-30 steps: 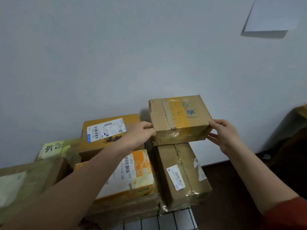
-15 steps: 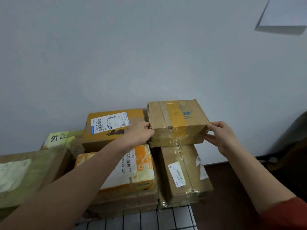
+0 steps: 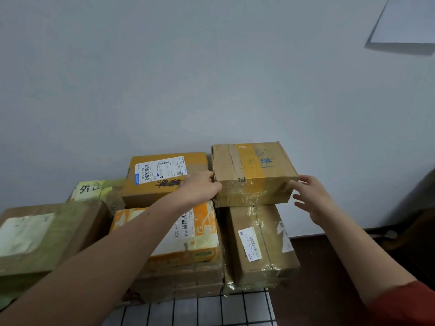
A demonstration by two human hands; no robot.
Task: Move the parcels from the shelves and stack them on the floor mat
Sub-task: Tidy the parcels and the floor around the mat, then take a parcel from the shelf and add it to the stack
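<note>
Rear boundary is a plain, pale grey-white wall [image 3: 211,78], unmarked apart from a white sheet [image 3: 409,20] fixed at the upper right, which casts a shadow on the wall below its lower edge. Lighting is soft and dim. A dark brown floor [image 3: 329,267] meets the wall at lower right, and a dark shape [image 3: 423,220] at the right edge cannot be identified.
</note>
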